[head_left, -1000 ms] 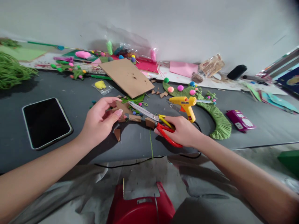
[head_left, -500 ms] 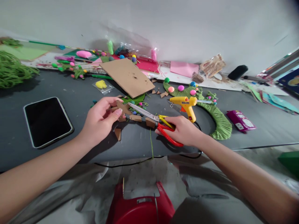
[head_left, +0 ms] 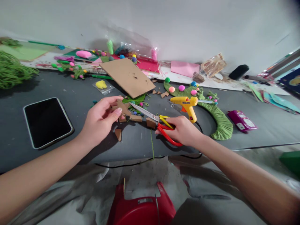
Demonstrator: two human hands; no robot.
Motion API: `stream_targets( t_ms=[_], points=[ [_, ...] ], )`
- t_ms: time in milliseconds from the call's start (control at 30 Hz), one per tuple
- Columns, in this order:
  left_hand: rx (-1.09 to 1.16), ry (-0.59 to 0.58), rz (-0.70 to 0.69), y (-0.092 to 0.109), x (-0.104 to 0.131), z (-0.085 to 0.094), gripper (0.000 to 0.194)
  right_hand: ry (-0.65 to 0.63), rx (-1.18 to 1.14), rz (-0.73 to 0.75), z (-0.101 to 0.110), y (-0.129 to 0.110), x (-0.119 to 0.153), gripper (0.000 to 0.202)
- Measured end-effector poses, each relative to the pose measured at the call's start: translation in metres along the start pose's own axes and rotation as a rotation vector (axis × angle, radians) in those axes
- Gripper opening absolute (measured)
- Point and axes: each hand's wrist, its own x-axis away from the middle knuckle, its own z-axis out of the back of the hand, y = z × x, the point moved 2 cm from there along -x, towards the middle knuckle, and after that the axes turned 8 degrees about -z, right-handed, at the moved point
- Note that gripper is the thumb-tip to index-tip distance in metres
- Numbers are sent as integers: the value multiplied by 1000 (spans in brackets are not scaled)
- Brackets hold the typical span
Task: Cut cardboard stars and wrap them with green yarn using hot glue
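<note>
My left hand [head_left: 100,120] pinches a small cut piece of brown cardboard [head_left: 123,108] between thumb and fingers. In my right hand [head_left: 184,131] are scissors [head_left: 146,113] with one red and one yellow handle. Their blades look nearly closed, and the tips point left, close to the cardboard piece. Cardboard scraps [head_left: 136,118] lie on the table beneath the blades, and another scrap [head_left: 118,134] rests below my left fingers. Behind the blades sit green yarn pieces with small coloured balls, partly hidden.
A yellow glue gun [head_left: 187,105] lies beside a green yarn-wrapped ring [head_left: 221,125]. A tablet [head_left: 48,122] is at left, a purple packet [head_left: 242,121] at right. Behind are a cardboard sheet [head_left: 127,77] and green yarn [head_left: 15,70]. A red stool [head_left: 142,206] stands below the table edge.
The cardboard piece has turned slightly in my left fingers. My right hand and the scissors have shifted only a little; the other things lie as before.
</note>
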Motion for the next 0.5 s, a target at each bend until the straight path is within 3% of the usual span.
stream_targets(
  t_ms=[267, 500],
  points=[
    [-43, 25, -43, -9, -2, 6, 32, -14, -17, -16, 5, -4, 4, 51],
    [-1, 28, -4, -4, -1, 6, 24, -1, 44, 0, 4, -4, 5, 52]
  ],
)
